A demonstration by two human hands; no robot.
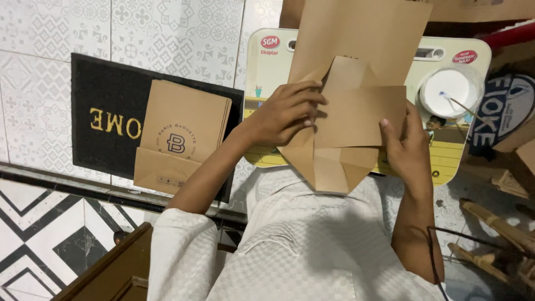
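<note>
You're working one sheet of brown kraft paper (356,111), partly folded, held up over the small lap bench (267,72) at centre frame. Your left hand (287,114) is pressing fingers together onto the folded flaps at the sheet's left-middle, so that grip is clamping on the paper. Your right hand (404,147) is pinching the right edge, thumb on the front face, fingers hidden behind; its grip is also closing on the paper.

Count: one sheet in hand; one stack of finished brown paper bags (181,136) lying flat to the left on one black doormat (108,114), well apart from your hands. How many bags are in the stack, I cannot tell. One clear round tub (451,89) of white stuff is sitting on the bench's far right, with a thin stick poking out of it.

Bench is a cream plastic lap tray with cartoon print. Floor is patterned white tile far, black-and-white geometric tile near left. Cardboard and bamboo pieces are lying on the right.
</note>
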